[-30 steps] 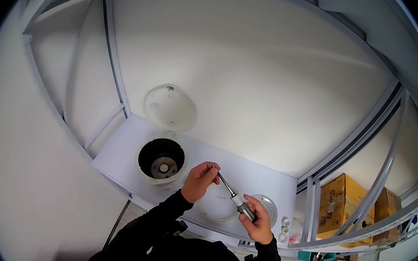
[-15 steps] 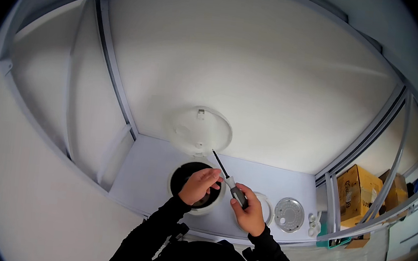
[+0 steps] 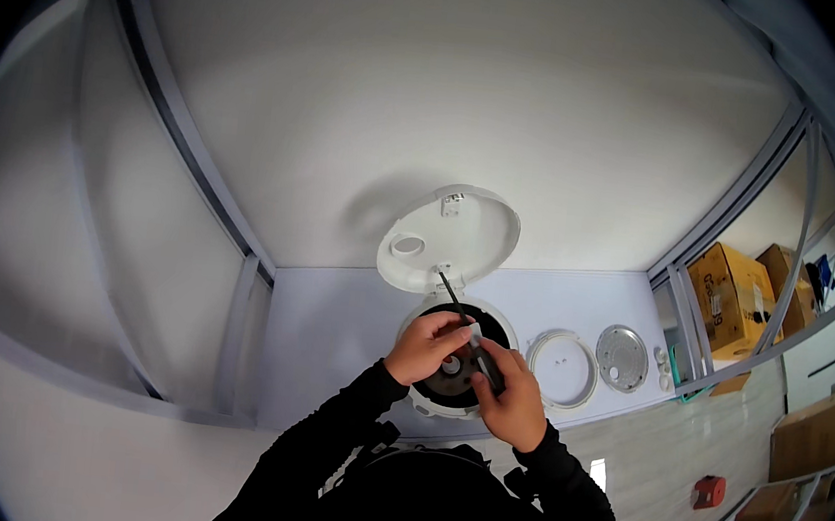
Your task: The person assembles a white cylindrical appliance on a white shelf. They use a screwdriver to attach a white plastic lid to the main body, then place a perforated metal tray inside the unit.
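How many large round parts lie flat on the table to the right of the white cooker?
2: a white ring just right of the right hand, and a perforated metal disc farther right; none seems hidden.

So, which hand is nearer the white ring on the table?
Right. The right hand is just left of the white ring; the left hand is farther left, by the pot.

Dark-shafted screwdriver [image 3: 475, 336], slanted above open, round white cooker [image 3: 435, 409], tip apparently near lower edge of raised lid [image 3: 471, 230]
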Tool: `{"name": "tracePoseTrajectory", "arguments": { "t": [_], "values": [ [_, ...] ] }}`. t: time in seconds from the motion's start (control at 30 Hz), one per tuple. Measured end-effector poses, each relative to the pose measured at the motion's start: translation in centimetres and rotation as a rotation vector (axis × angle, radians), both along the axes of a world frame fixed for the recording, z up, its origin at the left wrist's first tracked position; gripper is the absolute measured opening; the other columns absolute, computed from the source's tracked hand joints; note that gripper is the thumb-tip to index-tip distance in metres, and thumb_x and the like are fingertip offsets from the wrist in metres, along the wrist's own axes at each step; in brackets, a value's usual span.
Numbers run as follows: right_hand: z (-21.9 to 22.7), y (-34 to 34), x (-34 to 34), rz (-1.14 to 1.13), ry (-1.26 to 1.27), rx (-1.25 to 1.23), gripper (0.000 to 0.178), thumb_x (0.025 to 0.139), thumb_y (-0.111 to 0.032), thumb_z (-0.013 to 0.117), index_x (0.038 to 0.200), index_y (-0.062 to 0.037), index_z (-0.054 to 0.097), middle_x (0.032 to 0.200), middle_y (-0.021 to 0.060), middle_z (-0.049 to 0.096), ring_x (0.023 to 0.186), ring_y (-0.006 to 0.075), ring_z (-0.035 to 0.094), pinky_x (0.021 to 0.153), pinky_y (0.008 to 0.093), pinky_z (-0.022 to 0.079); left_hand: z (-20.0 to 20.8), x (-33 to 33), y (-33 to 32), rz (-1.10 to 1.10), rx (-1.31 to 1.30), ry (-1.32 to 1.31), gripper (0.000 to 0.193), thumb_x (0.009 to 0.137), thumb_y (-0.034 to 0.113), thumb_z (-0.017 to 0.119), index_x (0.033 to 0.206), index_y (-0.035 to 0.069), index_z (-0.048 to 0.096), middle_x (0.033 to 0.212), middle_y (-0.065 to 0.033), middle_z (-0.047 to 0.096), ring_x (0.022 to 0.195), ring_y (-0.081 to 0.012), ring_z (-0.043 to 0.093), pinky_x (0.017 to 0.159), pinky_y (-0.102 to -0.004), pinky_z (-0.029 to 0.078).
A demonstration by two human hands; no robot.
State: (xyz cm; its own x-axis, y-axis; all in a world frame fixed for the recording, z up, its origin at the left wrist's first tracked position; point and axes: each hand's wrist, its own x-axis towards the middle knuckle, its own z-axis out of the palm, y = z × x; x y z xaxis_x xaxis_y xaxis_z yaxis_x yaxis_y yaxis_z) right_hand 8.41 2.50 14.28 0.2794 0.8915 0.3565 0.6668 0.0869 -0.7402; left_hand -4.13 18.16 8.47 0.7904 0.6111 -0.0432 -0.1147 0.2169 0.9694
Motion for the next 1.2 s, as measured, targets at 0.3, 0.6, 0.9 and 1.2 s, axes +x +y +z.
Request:
{"name": "tracePoseTrajectory", "arguments": {
  "t": [0.3, 0.6, 0.9, 1.2],
  "values": [
    [0.3, -0.3, -0.7, -0.068, 0.048, -0.011, 0.046, 0.090, -0.006, 0.069, 0.136, -0.0047, 0.059, 0.106, 0.0197, 0.064, 0.094, 0.0403, 0.065, 0.081, 0.0425, 0.053, -0.3, 0.7, 1.0, -0.054, 0.027, 0.035, 0.030, 0.104, 0.020, 0.062, 0.126, 0.000, 0.065, 0.101, -0.0034, 0.071, 0.087, -0.0092, 0.067, 0.071, -0.0237, 0.053],
    [0.6, 0.0, -0.9, -0.098, 0.092, -0.050, 0.047, 0.090, -0.008, 0.068, 0.136, -0.0080, 0.060, 0.102, 0.0183, 0.066, 0.088, 0.0398, 0.067, 0.078, 0.0433, 0.055, -1.4, 0.5, 1.4, -0.030, -0.011, 0.019, 0.029, 0.103, 0.018, 0.064, 0.124, -0.002, 0.065, 0.099, -0.0047, 0.071, 0.087, -0.0105, 0.068, 0.073, -0.0249, 0.055],
    [0.2, 0.3, -1.1, -0.095, 0.100, -0.035, 0.046, 0.091, -0.009, 0.068, 0.136, -0.0070, 0.059, 0.102, 0.0185, 0.066, 0.090, 0.0406, 0.067, 0.078, 0.0438, 0.055, -1.2, 0.5, 1.6, -0.021, -0.007, -0.005, 0.028, 0.102, 0.019, 0.065, 0.122, -0.001, 0.066, 0.098, -0.0034, 0.070, 0.085, -0.0093, 0.066, 0.074, -0.0243, 0.054],
    [0.2, 0.9, -1.4, -0.046, 0.332, -0.138, 0.041, 0.102, -0.018, 0.060, 0.140, -0.0051, 0.051, 0.100, 0.0147, 0.069, 0.076, 0.0291, 0.067, 0.068, 0.0384, 0.054, -1.8, 0.3, 1.9, -0.030, -0.066, -0.067, 0.030, 0.102, 0.019, 0.065, 0.124, -0.001, 0.064, 0.101, -0.0035, 0.069, 0.088, -0.0096, 0.065, 0.078, -0.0255, 0.054]
  ]
}}
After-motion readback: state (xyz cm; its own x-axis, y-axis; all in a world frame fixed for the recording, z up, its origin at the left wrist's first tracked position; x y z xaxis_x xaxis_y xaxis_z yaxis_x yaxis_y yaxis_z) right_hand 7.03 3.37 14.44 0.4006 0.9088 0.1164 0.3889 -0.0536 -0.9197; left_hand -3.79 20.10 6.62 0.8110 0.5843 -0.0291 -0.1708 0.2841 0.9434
